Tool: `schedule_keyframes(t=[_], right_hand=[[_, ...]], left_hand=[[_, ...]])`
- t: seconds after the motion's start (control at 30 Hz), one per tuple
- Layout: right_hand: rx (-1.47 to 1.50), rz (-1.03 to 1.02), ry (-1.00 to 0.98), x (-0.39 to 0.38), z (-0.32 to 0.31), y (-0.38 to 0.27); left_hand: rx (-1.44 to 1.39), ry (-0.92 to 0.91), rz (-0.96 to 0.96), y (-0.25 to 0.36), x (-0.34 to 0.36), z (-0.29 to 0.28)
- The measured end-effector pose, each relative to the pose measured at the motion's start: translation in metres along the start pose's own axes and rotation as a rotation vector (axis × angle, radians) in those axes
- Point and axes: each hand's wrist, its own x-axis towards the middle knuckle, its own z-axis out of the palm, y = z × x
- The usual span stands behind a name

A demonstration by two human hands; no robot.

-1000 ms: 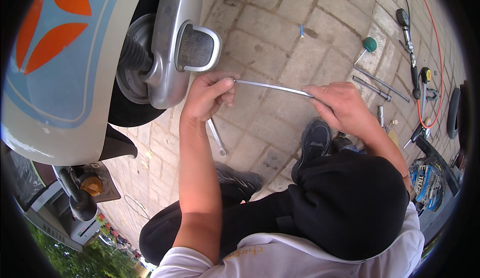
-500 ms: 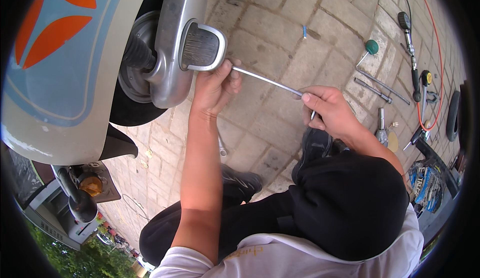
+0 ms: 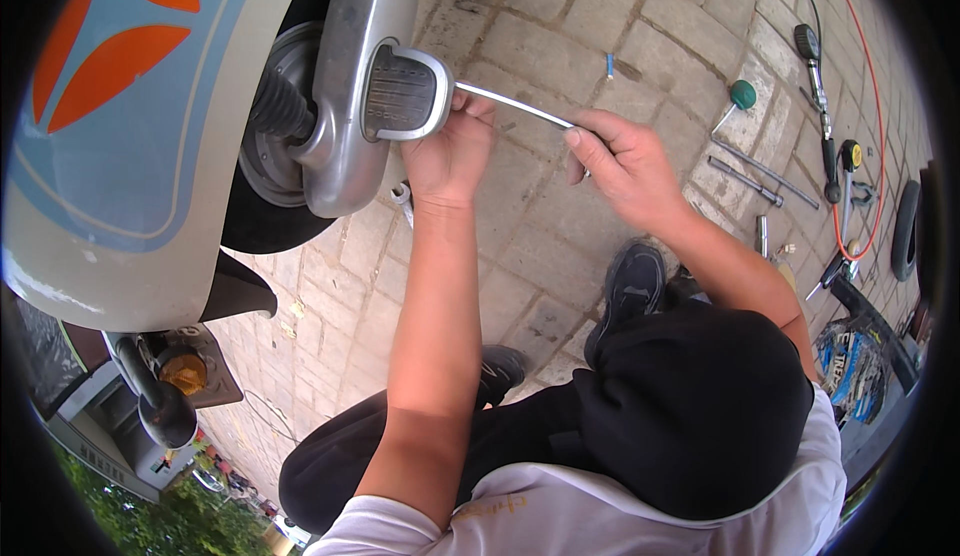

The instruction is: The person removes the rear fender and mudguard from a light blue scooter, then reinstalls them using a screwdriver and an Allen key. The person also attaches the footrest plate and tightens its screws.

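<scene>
My right hand (image 3: 618, 164) is closed around a slim metal rod (image 3: 517, 106), thumb pressed along it. The rod slopes up and left to the edge of a silver cover with a dark ribbed face (image 3: 400, 94), where its far end passes out of sight. Just below that edge is my left hand (image 3: 452, 156), its fingers curled and partly hidden behind the cover; whatever they hold does not show. The cover sits on a rounded silver housing (image 3: 350, 146) beside the wheel of a scooter. On the paving beside my left forearm lies a spanner (image 3: 402, 199), partly covered by it.
The scooter's blue and cream body panel (image 3: 120, 186) fills the left side. At right on the paving (image 3: 560, 286) lie a green-knobbed bent rod (image 3: 742, 95), a socket extension (image 3: 745, 180), a pressure gauge (image 3: 807, 42) and a red hose (image 3: 880, 106). My shoe (image 3: 635, 281) stands nearby.
My right hand has moved left and up with the rod. The left wrist has shifted right, and more of those fingers are behind the cover. The spanner's jaw end has come into view.
</scene>
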Motion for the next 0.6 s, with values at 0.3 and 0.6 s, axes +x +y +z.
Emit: schedule_keyframes(t=[0.3,0.6], right_hand=[[0.118,0.020,0.074,-0.003,0.006,-0.006],[0.219,0.160,0.036,-0.010,0.013,-0.007]], left_hand=[[-0.055,0.071,0.003,0.000,0.002,0.004],[0.055,0.114,0.051,0.000,0.004,0.005]])
